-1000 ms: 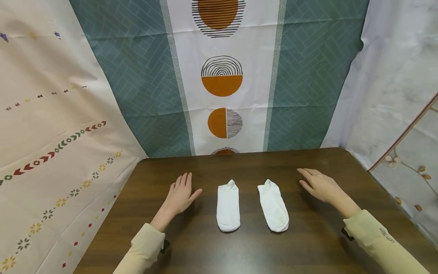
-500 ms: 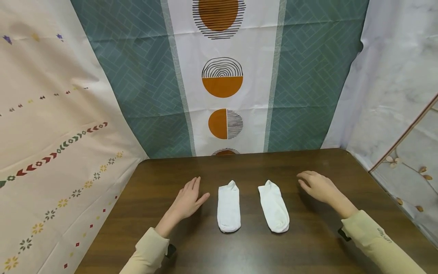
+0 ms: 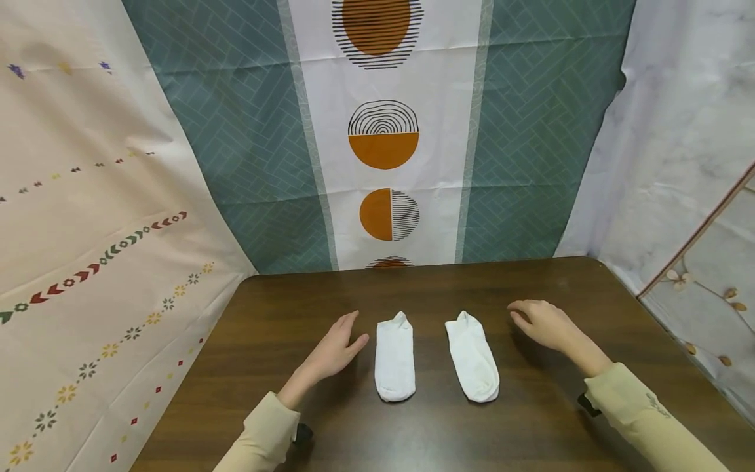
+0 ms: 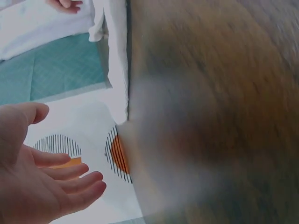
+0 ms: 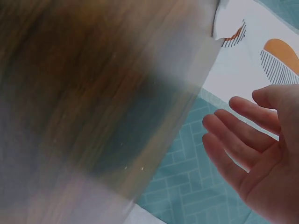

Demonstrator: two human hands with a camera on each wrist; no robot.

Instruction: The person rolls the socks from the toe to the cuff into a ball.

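Two white ankle socks lie flat on a dark brown table. The left sock (image 3: 394,359) lies nearly straight, its cuff towards the far edge; the right sock (image 3: 472,358) slants, toe towards the lower right. My left hand (image 3: 331,349) hovers just left of the left sock, thumb out towards it, fingers relaxed and holding nothing. My right hand (image 3: 541,323) hangs above the table to the right of the right sock, fingers loosely bent, nothing in them. In the left wrist view the left sock (image 4: 117,60) shows edge-on beyond the left hand (image 4: 42,172).
The dark wooden table (image 3: 436,436) has rounded far corners. Behind it hangs a teal and white curtain (image 3: 253,164) with orange circles. A cream patterned cloth (image 3: 100,262) borders the left side, a marbled white cloth (image 3: 678,164) the right.
My left hand has moved right and a little nearer, closer to the left sock. My right hand has shifted slightly left and nearer, its fingers bending more. Both socks stay put.
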